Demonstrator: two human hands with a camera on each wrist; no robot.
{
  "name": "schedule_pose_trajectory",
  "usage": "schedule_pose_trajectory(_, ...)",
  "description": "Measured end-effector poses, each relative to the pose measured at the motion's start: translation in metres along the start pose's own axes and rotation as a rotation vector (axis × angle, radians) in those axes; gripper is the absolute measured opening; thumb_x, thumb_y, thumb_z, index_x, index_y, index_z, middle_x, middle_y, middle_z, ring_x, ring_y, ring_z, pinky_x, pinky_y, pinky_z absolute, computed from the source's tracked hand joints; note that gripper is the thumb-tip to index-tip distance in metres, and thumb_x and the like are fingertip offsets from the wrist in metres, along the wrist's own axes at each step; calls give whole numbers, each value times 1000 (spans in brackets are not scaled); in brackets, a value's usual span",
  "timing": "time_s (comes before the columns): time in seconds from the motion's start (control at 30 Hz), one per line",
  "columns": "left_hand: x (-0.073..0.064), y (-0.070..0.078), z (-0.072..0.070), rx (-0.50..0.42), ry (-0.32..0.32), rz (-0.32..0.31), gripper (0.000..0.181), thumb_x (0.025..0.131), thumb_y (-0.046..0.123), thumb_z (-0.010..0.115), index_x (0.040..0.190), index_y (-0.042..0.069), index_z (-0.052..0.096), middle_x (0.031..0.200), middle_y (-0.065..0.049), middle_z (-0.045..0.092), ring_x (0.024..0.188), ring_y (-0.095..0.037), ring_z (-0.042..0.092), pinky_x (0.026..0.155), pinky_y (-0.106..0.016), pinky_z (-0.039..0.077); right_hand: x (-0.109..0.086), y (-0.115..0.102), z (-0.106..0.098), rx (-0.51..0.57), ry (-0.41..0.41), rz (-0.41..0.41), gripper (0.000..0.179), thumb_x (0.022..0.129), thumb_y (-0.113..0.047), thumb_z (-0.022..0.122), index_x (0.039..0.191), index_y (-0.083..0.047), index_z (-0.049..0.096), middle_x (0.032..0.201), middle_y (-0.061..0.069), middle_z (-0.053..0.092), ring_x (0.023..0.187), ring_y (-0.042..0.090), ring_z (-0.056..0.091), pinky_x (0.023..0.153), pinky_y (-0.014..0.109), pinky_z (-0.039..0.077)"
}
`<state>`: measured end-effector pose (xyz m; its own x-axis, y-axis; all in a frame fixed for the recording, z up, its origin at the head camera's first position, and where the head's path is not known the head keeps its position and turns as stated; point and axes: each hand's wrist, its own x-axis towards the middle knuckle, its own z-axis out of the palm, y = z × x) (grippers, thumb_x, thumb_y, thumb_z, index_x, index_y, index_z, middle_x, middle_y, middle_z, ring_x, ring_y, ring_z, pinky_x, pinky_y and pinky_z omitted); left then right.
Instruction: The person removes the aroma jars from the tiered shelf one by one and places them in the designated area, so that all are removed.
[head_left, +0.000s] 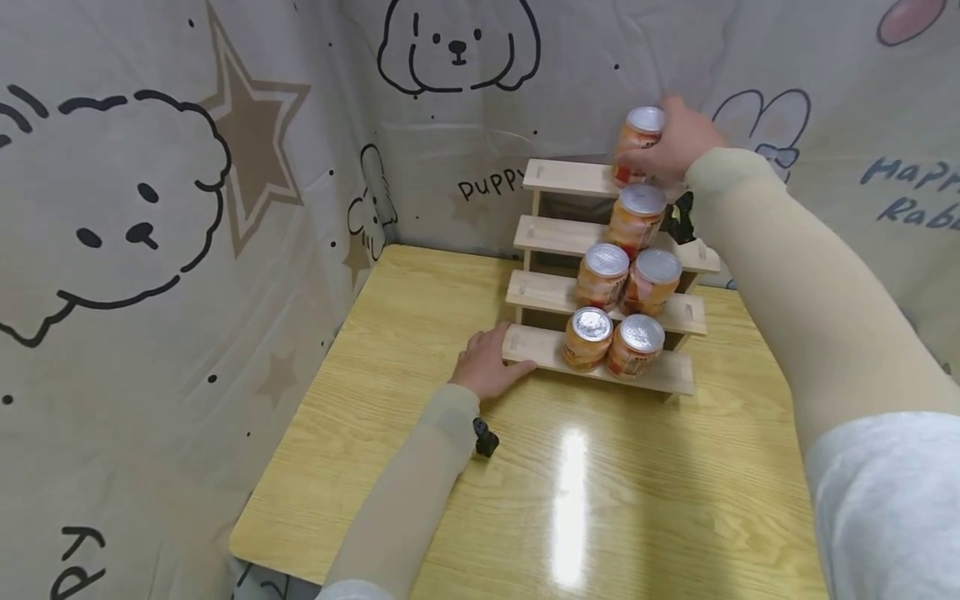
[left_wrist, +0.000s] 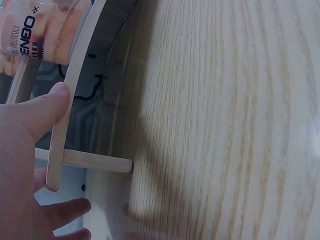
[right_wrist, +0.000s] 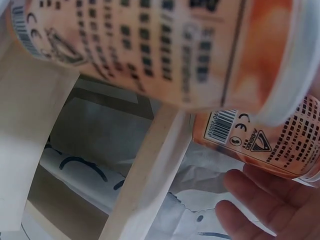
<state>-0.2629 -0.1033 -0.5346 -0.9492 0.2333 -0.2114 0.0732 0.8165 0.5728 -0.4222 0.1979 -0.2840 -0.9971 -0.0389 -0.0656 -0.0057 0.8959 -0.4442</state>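
On the table stands a four-step wooden rack (head_left: 558, 235). My right hand (head_left: 682, 140) holds an orange can with a silver lid (head_left: 632, 135) at the top step, thumb across its front. The right wrist view shows this can (right_wrist: 287, 150) beside the spread fingers. Below it, one can (head_left: 633, 221) stands on the second step. A pair, left can (head_left: 600, 279) and right can (head_left: 651, 285), shares the third. Two more, left can (head_left: 585, 342) and right can (head_left: 632, 354), stand on the lowest. My left hand (head_left: 487, 364) grips that step's left end, thumb (left_wrist: 57, 102) against its front edge.
The light wooden table (head_left: 420, 333) extends in front of the rack and to its left. A pale cloth (head_left: 465, 117) with cartoon drawings hangs behind and along the left side. A small black device (head_left: 486, 437) sits at my left wrist, another black device (head_left: 681, 218) at my right.
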Motion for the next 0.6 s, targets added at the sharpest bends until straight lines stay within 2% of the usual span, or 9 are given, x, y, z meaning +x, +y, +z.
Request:
schedule_pose_trajectory(0.17, 1, -1, 2, -8, -13, -7, 97, 89, 73, 56, 163, 27, 15, 165, -5, 26, 153, -35, 14, 118, -57, 22, 2, 6, 1, 15, 17, 6, 106, 86, -63, 66, 158, -4, 16, 146, 26, 44, 128, 45, 47, 105, 58, 42)
schedule_pose_trajectory(0.33, 2, 0, 4, 19, 2, -13, 96, 88, 77, 53, 163, 31, 14, 165, -3, 26, 153, -37, 11, 118, -58, 21, 2, 15, -1, 34, 51, 16, 105, 84, -63, 67, 158, -4, 20, 148, 24, 44, 128, 43, 47, 105, 57, 42)
schedule_pose_trajectory(0.6, 5, -4, 2, -24, 9, -38, 99, 84, 80, 55, 162, 35, 15, 165, -1, 26, 153, -37, 9, 118, -60, 18, -8, 23, -22, 20, 74, 15, 105, 83, -64, 67, 156, -2, 24, 145, 24, 46, 124, 42, 48, 102, 57, 44)
